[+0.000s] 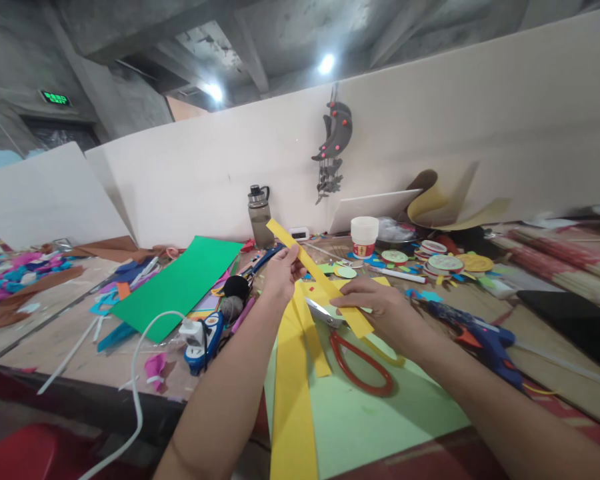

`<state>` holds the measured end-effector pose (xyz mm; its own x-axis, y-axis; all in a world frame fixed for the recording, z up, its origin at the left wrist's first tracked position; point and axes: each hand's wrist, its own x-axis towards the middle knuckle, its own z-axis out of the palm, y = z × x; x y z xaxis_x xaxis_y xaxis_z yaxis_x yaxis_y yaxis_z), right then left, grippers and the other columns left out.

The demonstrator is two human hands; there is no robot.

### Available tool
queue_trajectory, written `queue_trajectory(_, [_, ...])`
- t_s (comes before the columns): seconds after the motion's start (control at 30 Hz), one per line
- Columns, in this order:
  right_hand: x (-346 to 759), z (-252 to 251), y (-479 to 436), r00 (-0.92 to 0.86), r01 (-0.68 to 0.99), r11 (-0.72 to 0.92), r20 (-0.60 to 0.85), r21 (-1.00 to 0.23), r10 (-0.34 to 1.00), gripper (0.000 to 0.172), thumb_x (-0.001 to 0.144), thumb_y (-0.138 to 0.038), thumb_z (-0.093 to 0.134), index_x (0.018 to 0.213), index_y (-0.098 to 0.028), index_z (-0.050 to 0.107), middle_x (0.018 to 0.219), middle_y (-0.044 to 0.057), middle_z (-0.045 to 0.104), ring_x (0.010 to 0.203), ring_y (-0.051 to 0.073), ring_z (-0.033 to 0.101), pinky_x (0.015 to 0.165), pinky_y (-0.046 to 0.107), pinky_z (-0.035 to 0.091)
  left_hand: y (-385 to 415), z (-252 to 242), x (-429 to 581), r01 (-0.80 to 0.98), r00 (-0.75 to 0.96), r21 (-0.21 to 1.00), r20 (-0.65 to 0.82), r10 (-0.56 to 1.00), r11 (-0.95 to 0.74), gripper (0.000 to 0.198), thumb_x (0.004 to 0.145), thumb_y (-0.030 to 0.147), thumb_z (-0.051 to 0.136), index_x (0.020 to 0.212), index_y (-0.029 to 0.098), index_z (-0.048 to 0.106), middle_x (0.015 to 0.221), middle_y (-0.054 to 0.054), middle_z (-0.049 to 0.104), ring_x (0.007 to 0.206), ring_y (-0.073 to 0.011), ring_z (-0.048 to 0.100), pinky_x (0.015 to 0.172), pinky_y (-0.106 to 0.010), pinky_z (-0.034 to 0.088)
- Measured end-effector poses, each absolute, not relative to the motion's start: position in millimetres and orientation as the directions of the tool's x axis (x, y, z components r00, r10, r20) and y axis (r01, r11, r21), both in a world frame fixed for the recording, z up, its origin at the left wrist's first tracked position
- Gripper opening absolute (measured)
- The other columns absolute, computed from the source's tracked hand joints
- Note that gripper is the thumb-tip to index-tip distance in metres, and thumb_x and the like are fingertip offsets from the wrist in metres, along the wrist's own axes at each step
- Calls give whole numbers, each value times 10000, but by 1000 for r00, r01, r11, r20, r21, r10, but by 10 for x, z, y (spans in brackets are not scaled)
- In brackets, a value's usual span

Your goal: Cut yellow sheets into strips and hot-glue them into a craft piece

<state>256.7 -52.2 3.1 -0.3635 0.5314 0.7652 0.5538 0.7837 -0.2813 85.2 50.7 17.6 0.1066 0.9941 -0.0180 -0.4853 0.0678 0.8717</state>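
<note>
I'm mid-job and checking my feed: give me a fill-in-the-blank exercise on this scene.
The left hand and right hand both hold a strip coloured ____.
The scissors show partly over a pale ____ sheet.
The dark hanging ornament has a crescent ____ shape.

Missing words: yellow; green; moon.

L forearm (230, 377) & R forearm (473, 380) reach over surface's (25, 347) near edge; L hand (281, 275) a bit farther fwd, thumb + fingers (298, 271) pinched; R hand (375, 303) back up, fingers bent.
</note>
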Motion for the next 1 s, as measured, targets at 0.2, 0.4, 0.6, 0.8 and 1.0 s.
queue_trajectory(0.2, [2584,-4,-532,-394,557,784,744,-274,540,417,757,34,427,850,-238,731,806,57,670,767,158,620,653,287,526,493,174,870,-485,132,874,27,991,41,166,738,269,677,762,126,596,624,1,623,462,-46,540,409,-134,404])
queue_trajectory(0.4, [2617,-9,-531,-321,593,747,762,-301,562,403,765,-26,546,998,-315,705,1186,65,590,1080,234,535,873,441,466,496,158,867,-472,114,882,48,992,11,130,745,238,657,767,131,587,641,0,626,459,-52,535,445,-164,441])
queue_trajectory(0.6, [2558,51,-578,-328,399,802,748,-444,577,281,804,-119,582,981,-299,705,990,27,706,1084,212,573,924,403,460,507,119,881,-441,128,897,29,991,31,111,735,202,659,760,125,585,712,-49,668,565,-81,604,461,-147,411])
queue_trajectory(0.8, [2564,89,-618,-34,281,569,584,-773,811,229,859,-335,529,768,-263,726,868,19,728,884,205,660,829,348,498,474,73,953,-437,191,892,-34,981,116,74,762,187,622,765,131,574,676,-44,666,530,-96,603,513,-195,470])
queue_trajectory(1.0, [2594,120,-578,181,224,370,411,-902,893,239,794,-419,581,670,-232,664,707,2,682,690,178,606,680,295,474,432,0,1003,-386,293,905,-66,954,181,86,794,212,591,794,130,564,731,-83,693,501,-100,591,482,-199,458])
